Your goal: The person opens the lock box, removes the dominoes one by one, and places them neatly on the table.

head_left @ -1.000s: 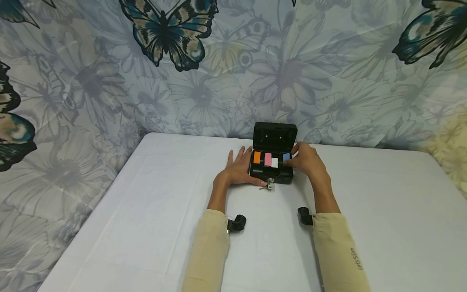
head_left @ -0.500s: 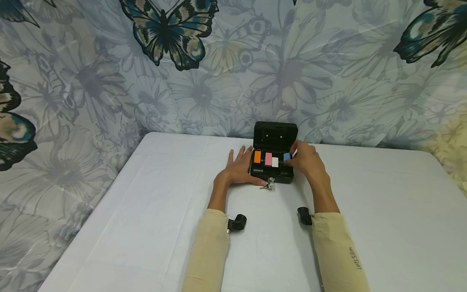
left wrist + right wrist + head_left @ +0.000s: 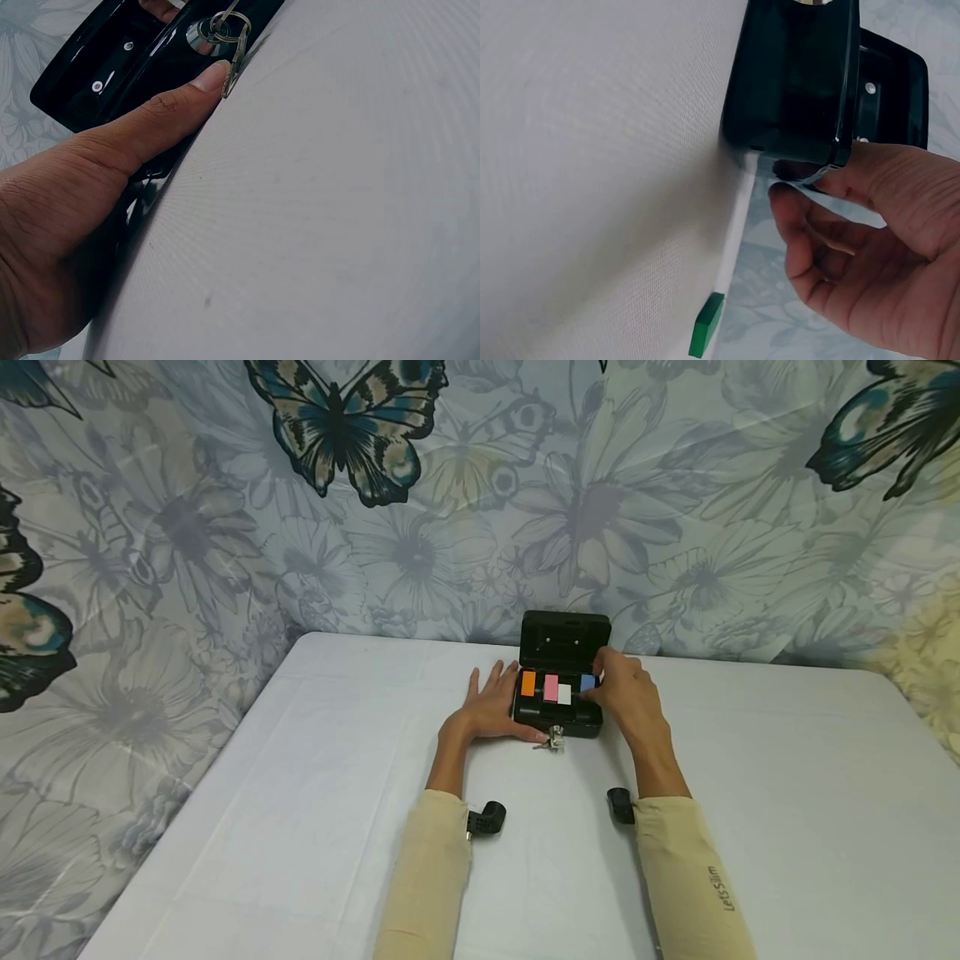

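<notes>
A black cash box (image 3: 564, 724) stands with its lid (image 3: 565, 642) raised at the table's far side. Inside lie an orange block (image 3: 528, 683), a pink block (image 3: 551, 687), a white block (image 3: 565, 694) and a blue block (image 3: 587, 682). My left hand (image 3: 491, 708) rests against the box's left side, fingers spread, thumb along the front beside the lock. Keys on a ring (image 3: 238, 56) hang from that lock. At the right end, my right hand (image 3: 626, 689) pinches the blue block between thumb and forefinger; its other fingers (image 3: 799, 255) curl outside the box wall.
A green block (image 3: 706, 326) lies on the white-covered table (image 3: 337, 777) to the right of the box, hidden behind my right hand in the head view. A butterfly-printed cloth (image 3: 420, 560) hangs close behind the table.
My right hand and forearm have shifted slightly left, and the blue block shows a little more clearly. The left hand and the box stay put.
</notes>
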The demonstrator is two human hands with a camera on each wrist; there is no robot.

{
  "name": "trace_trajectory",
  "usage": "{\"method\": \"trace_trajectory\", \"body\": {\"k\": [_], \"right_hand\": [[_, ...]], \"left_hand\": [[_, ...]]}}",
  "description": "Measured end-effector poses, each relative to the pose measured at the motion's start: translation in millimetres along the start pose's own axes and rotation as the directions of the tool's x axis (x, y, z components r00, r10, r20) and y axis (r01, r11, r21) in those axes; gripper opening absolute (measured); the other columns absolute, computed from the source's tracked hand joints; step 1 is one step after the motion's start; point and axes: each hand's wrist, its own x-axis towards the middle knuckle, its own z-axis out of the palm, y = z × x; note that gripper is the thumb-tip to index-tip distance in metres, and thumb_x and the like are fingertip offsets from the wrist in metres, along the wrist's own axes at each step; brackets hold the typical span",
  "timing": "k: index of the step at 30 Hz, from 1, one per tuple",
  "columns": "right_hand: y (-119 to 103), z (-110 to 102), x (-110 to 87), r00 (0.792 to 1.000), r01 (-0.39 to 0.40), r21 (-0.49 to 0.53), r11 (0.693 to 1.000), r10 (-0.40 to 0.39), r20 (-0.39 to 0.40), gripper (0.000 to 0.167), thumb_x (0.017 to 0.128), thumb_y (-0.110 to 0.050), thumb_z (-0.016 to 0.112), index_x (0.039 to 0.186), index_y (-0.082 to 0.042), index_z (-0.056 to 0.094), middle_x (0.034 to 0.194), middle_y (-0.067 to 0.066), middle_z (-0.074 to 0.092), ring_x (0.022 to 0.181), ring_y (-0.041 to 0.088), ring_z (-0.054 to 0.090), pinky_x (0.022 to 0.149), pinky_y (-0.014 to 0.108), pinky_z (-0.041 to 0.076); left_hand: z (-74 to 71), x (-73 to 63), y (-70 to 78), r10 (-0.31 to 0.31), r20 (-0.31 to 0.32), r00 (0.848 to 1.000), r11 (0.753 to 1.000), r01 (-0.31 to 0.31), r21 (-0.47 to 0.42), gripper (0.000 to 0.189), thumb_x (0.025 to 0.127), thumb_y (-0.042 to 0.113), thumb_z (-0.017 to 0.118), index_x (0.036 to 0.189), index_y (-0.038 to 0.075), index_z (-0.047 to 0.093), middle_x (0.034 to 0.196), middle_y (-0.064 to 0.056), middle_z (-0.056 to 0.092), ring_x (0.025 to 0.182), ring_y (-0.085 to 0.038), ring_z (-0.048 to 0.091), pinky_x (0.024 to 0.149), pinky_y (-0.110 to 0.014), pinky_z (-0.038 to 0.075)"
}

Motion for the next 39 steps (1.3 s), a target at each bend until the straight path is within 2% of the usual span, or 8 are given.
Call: {"method": "trace_trajectory", "body": {"k": [12,18,23,30,34,39], "right_hand": [[1,-1,0.0,0.999,0.021,-0.007,1.0,-0.021,0.038,0.039,0.086,-0.008,0.085,0.114,0.003,0.06,0.104,0.031,0.072,0.075,0.032,0.062,0.063,0.043,0.051],[0,-3,-0.9,0.998,0.005,-0.001,1.0,-0.005,0.061,0.038,0.087,-0.009,0.084,0.112,0.004,0.058,0.102,0.028,0.07,0.079,0.034,0.062,0.066,0.043,0.051],[-3,-7,1.4,0.995,-0.023,-0.016,1.0,0.025,0.097,0.039,0.089,-0.013,0.083,0.112,0.005,0.057,0.104,0.028,0.067,0.086,0.037,0.062,0.073,0.047,0.053],[-5,-10,4.3,0.989,-0.044,-0.03,0.999,0.048,0.142,0.04,0.091,-0.017,0.082,0.113,0.005,0.056,0.101,0.026,0.066,0.085,0.035,0.061,0.071,0.043,0.053],[-5,-10,4.5,0.986,-0.048,-0.025,0.999,0.051,0.159,0.037,0.093,-0.017,0.08,0.112,0.004,0.056,0.103,0.026,0.066,0.086,0.035,0.061,0.071,0.042,0.052],[-4,-11,4.2,0.985,-0.034,-0.028,0.999,0.038,0.169,0.028,0.094,-0.017,0.078,0.1,0.001,0.057,0.092,0.018,0.062,0.08,0.03,0.059,0.066,0.036,0.048]], "left_hand": [[2.1,0.3,-0.2,-0.003,-0.001,1.0,1.0,0.003,-0.016,0.13,0.076,0.058,0.084,0.17,0.014,0.006,0.179,-0.005,0.006,0.167,-0.025,-0.007,0.133,-0.054,-0.015],[3.4,2.0,-1.9,-0.004,0.0,1.0,1.0,0.004,-0.014,0.131,0.075,0.057,0.085,0.17,0.013,0.007,0.179,-0.006,0.007,0.167,-0.025,-0.007,0.133,-0.054,-0.016],[8.2,11.0,-9.0,-0.004,-0.001,1.0,1.0,0.004,-0.008,0.134,0.074,0.062,0.085,0.17,0.017,0.003,0.179,-0.002,0.004,0.167,-0.023,-0.009,0.132,-0.053,-0.017],[4.4,6.6,-5.2,-0.011,0.002,1.0,1.0,0.011,-0.001,0.133,0.075,0.06,0.085,0.17,0.016,0.004,0.179,-0.003,0.004,0.167,-0.024,-0.009,0.132,-0.053,-0.017],[9.3,11.0,-10.2,-0.012,-0.01,1.0,1.0,0.012,-0.003,0.135,0.073,0.062,0.086,0.17,0.017,0.005,0.179,-0.003,0.005,0.167,-0.023,-0.009,0.132,-0.053,-0.018],[12.5,13.5,-12.8,-0.005,-0.01,1.0,1.0,0.005,-0.013,0.137,0.071,0.063,0.087,0.17,0.017,0.005,0.179,-0.003,0.005,0.167,-0.023,-0.009,0.132,-0.053,-0.018]]}}
